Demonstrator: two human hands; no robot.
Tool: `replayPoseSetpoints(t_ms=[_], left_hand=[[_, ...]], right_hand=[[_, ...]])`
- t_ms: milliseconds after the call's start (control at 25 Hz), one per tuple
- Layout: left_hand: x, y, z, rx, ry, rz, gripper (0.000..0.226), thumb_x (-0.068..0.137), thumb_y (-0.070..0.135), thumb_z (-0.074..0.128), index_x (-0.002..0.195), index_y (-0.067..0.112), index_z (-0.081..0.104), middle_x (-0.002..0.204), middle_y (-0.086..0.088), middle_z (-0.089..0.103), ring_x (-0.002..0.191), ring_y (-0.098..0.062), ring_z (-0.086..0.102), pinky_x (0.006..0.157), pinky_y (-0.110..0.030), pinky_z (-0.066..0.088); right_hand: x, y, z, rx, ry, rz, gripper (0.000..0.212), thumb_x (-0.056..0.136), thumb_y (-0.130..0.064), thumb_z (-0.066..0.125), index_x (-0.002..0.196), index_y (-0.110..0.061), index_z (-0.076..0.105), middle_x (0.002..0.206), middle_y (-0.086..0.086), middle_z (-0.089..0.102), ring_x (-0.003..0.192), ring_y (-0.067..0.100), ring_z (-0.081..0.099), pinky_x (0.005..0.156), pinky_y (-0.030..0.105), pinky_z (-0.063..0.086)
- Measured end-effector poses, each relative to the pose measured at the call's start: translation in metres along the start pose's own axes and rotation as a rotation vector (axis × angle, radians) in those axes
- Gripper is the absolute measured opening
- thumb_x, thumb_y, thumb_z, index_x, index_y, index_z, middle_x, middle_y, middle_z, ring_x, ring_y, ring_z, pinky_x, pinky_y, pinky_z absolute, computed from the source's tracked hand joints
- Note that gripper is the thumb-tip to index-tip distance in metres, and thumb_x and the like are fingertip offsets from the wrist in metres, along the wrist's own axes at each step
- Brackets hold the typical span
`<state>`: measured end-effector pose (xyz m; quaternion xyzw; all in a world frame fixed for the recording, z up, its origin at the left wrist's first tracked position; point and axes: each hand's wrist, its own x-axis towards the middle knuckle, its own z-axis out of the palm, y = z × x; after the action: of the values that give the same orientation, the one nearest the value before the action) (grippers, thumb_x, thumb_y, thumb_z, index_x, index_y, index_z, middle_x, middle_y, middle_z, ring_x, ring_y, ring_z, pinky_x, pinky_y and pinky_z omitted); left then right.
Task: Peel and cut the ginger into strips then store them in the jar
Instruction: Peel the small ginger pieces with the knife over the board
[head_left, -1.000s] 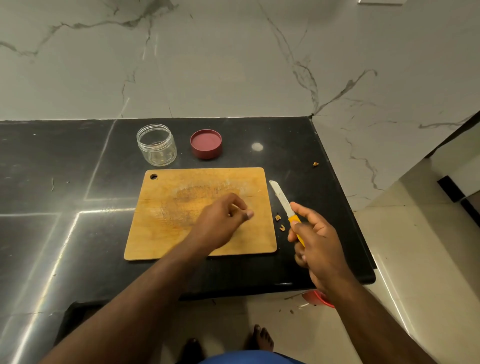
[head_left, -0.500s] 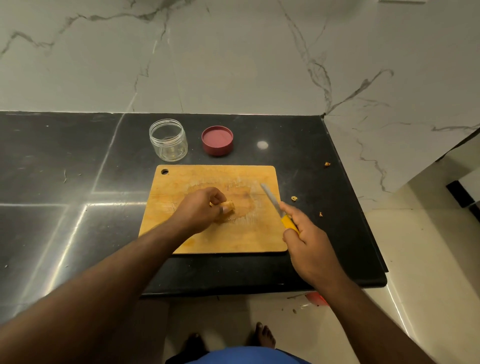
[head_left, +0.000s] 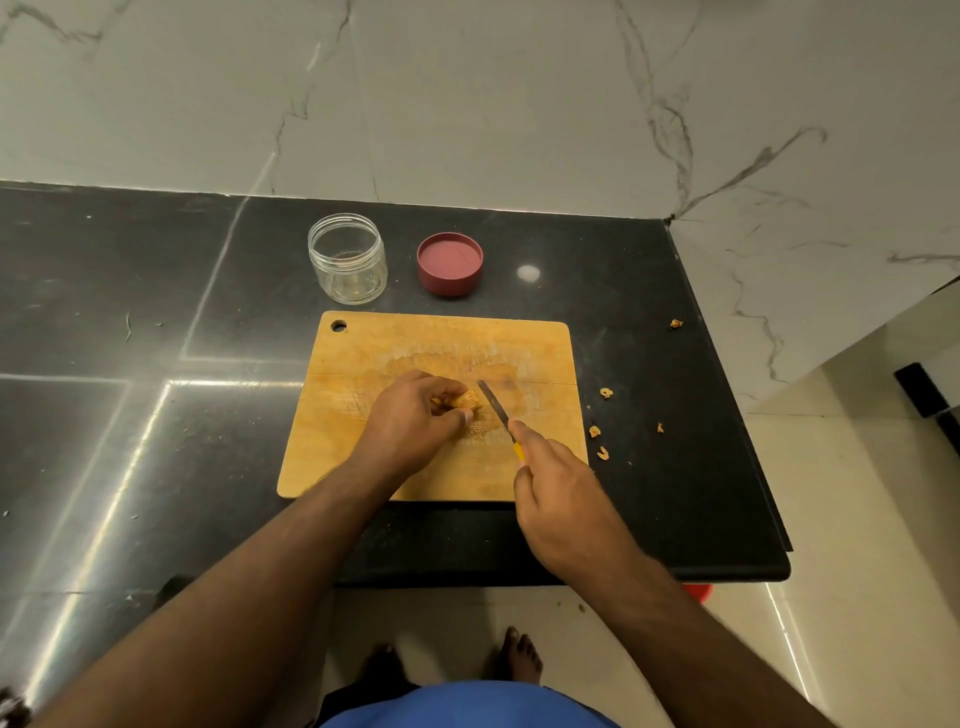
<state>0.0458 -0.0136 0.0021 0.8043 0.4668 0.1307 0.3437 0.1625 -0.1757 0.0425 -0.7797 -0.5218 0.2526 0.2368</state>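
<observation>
Yellow-tan and knobbly, the ginger (head_left: 466, 400) sits near the middle of the wooden cutting board (head_left: 363, 467), pinned there by your left hand (head_left: 415, 421), whose fingertips curl over its left side while its right end pokes out toward the blade. Expect it to be light, firm and fibrous, and probably a bit slick where it looks peeled, so a small lump like this could roll or skid under the edge. Hold it low and from the left, fingertips tucked back, with a flat face down on the board if you can find one.

Your right hand (head_left: 558, 493) is wrapped around the yellow handle of the knife (head_left: 494, 408), index finger stretched along the top near the blade. The blade slants away to the far left, its tip just right of the ginger; whether it touches yet is hard to tell.

Half a second ago the knife was further right, over the board's right part and clear of the ginger; it has since swung in beside it. Your left hand has settled on roughly the same spot on the board.

Peel scraps (head_left: 597, 439) lie on the black counter (head_left: 675, 493) just right of the board. The open jar (head_left: 347, 258) and its red lid (head_left: 450, 263) stand beyond the far edge, the jar apparently without strips.
</observation>
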Motion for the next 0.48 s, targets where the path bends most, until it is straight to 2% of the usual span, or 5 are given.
replayPoseSetpoints(t_ms=[80,280,480], left_hand=[[-0.0010,-0.0011,0.0011,-0.006,0.016,0.011,0.040,0.090,0.035,0.073,0.127,0.024,0.068,0.113,0.007,0.060,0.085,-0.002,0.054,0.064,-0.010,0.034],[-0.0010,-0.0035,0.0029,0.000,0.033,0.025,0.040,0.089,0.035,0.072,0.128,0.024,0.068,0.115,0.006,0.061,0.089,-0.004,0.054,0.067,-0.012,0.036],[-0.0002,-0.0048,0.0049,-0.002,0.045,0.021,0.039,0.089,0.035,0.073,0.126,0.024,0.069,0.112,0.008,0.060,0.094,-0.007,0.056,0.077,-0.021,0.041]], right_hand=[[0.0044,-0.0016,0.0024,-0.031,-0.002,-0.007,0.051,0.105,-0.022,0.036,0.155,-0.026,0.026,0.125,-0.004,0.051,0.104,0.006,0.051,0.085,0.021,0.044],[0.0077,-0.0020,0.0056,-0.049,-0.025,-0.012,0.051,0.105,-0.021,0.036,0.155,-0.026,0.026,0.126,-0.002,0.051,0.108,0.011,0.052,0.092,0.030,0.047],[0.0090,-0.0027,0.0048,-0.067,-0.035,-0.027,0.051,0.105,-0.021,0.034,0.155,-0.026,0.026,0.125,-0.002,0.051,0.106,0.011,0.051,0.090,0.029,0.046]])
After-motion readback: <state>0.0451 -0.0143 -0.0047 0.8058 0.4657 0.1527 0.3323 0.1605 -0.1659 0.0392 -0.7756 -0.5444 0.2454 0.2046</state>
